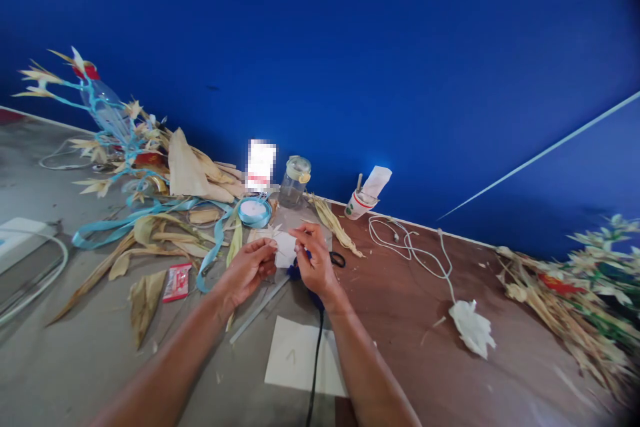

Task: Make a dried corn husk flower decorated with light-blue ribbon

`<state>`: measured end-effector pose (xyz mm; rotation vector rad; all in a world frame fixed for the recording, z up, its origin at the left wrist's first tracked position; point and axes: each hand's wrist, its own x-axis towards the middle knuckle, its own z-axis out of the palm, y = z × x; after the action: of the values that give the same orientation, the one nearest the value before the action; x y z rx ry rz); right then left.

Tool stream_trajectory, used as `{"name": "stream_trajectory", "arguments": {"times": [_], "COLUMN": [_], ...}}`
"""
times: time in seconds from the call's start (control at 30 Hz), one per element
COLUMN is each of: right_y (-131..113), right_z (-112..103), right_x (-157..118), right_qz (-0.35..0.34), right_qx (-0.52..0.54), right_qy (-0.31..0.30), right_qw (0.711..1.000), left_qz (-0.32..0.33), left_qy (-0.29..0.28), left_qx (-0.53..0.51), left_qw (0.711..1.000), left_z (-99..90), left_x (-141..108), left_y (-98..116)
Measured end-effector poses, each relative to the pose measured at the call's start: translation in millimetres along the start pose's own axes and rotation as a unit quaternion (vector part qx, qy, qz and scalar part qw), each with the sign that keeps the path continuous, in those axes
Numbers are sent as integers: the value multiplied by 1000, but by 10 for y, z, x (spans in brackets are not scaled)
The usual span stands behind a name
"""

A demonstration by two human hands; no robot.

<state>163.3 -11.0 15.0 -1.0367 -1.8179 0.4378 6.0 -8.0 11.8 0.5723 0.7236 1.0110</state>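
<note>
My left hand [251, 268] is closed in a pinch, thumb against fingertips. Facing it a short gap away, my right hand [314, 259] also pinches; whatever thin or small thing either holds is too small to make out. Both hover over a white piece of paper [285, 251]. Partly hidden under my right hand lies a blue tool [293, 271], with a black cord [315, 367] running toward me. A black loop, perhaps a scissors handle [339, 259], shows to its right. Behind my hands sit a roll of light-blue ribbon [255, 211] and a clear jar [294, 183].
Dried corn husks [165, 240] and loose blue ribbon [135, 221] spread over the left side. A bottle [107, 107] with blue-wrapped husk flowers stands behind. Rightward are a paper cup [360, 204], white cable [415, 253], crumpled tissue [472, 328] and a husk bunch [560, 313].
</note>
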Motion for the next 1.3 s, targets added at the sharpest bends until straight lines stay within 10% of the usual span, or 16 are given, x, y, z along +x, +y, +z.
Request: {"name": "stream_trajectory", "arguments": {"times": [0.2,0.67,1.3], "right_y": [-68,-90,-66], "right_z": [-17,-182,-118], "right_x": [53,83,94], "right_qz": [17,54,94], "right_qx": [45,84,128], "right_qy": [-131,-186,-63], "right_qw": [990,978,985], "left_qz": [-28,-54,-31], "left_qy": [-21,-44,-18], "left_qx": [27,28,20], "left_qw": [999,997,999], "left_z": [-29,-40,12], "left_x": [13,-2,-3], "left_y": [-26,-22,-12]}}
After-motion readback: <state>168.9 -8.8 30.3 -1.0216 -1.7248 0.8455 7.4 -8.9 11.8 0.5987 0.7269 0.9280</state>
